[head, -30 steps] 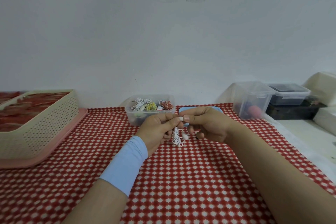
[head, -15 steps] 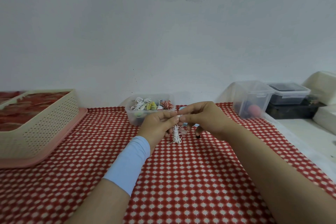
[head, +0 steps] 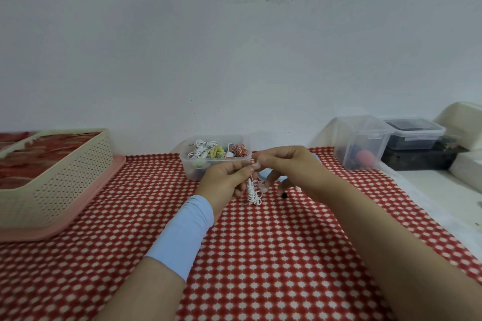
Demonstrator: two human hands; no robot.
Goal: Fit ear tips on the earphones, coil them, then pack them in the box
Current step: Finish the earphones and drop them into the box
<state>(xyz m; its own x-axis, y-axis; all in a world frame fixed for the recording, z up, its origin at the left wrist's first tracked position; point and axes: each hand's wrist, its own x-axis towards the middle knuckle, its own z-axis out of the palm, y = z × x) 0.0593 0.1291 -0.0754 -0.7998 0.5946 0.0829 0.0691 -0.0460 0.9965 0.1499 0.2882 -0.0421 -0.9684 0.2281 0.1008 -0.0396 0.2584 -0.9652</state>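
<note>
Red-and-white patterned cloth (head: 260, 255) covers the table below a plain pale wall, and both hands meet above its middle, just in front of the clear box (head: 191, 168). The left hand (head: 224, 177) grips the white earphones (head: 253, 194) with curled fingers. The right hand (head: 294, 167) pinches at the top end of them with thumb and forefinger, its other fingers loosely bent below. What sits between the fingertips is too small to make out, but the pose suggests the ear-tip step: one hand steadies a bud while the other works a tip onto it. The next move probably calls for a firm push, perhaps with a slight twist, with the left hand holding steady, then the same check on the second bud before the cord is tidied. The earphones look thin and limp. Their cord hangs from the left hand in small loose loops whose lowest turns are near or on the cloth, a bundle that could slip open if the grip eases. A small black bit (head: 284, 194), perhaps a spare tip, lies on the cloth under the right hand. The box behind holds coiled sets in white, yellow and red, so packing means a short reach forward.
</note>
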